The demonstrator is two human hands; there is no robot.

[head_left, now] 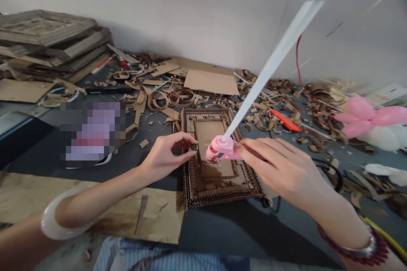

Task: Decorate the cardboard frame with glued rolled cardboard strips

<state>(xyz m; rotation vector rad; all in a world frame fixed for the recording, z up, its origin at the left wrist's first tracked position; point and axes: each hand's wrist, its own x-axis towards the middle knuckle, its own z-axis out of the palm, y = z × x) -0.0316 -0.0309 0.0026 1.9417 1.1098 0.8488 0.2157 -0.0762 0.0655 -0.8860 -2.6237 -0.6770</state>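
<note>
A cardboard frame [219, 194] with corrugated strips along its borders lies on the dark table in front of me. My left hand [167, 154] is closed in a pinch at its left border, with a small dark curled cardboard piece [193, 147] between thumb and fingertip. Over the middle of the frame, my right hand [282, 169] is closed round a pink hot glue gun [224, 147]. A long whitish glue stick [270, 67] rises out of the gun, slanting up to the right. The gun's nozzle is hard to make out.
Stacked cardboard frames [47, 42] stand at the back left. Cardboard scraps and curls [168, 99] litter the back. A blurred-out phone [92, 135] lies left. To the right are an orange-red cutter [285, 120] and pink balloons [362, 112]. Brown paper [152, 216] covers the near left.
</note>
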